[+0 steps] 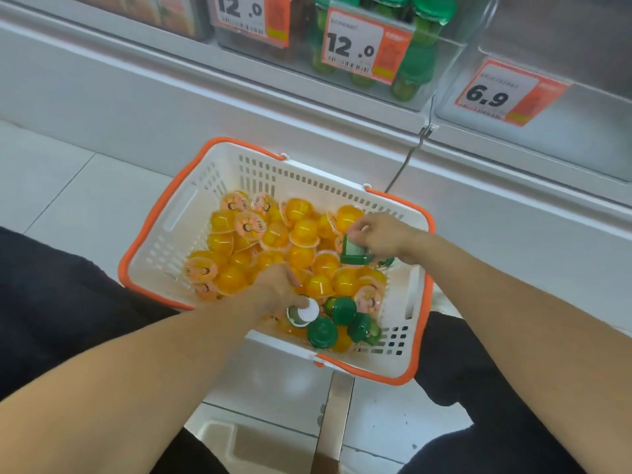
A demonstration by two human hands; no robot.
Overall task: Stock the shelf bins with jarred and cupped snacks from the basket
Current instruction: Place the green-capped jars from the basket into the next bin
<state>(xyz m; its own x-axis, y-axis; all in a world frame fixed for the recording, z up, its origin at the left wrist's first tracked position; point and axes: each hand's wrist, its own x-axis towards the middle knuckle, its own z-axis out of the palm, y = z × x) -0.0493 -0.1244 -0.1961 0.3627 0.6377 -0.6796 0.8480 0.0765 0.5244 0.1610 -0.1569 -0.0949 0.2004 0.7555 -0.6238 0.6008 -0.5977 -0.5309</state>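
My right hand point(379, 237) pinches a green-lidded jar point(354, 250) — the matching bin point(393, 49) sits straight ahead, above the basket point(422, 295).

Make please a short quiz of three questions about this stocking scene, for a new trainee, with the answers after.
1. True or false: the basket holds mostly orange fruit cups.
2. What does the right hand hold?
A. a green-lidded jar
B. an orange cup
C. a price tag
3. Fill in: the shelf bin with green-lidded jars carries a price tag reading ____.

Key:
1. True.
2. A: its fingers pinch the green-lidded jar above the basket's right side. The left hand holds a white-capped jar.
3. 12.0
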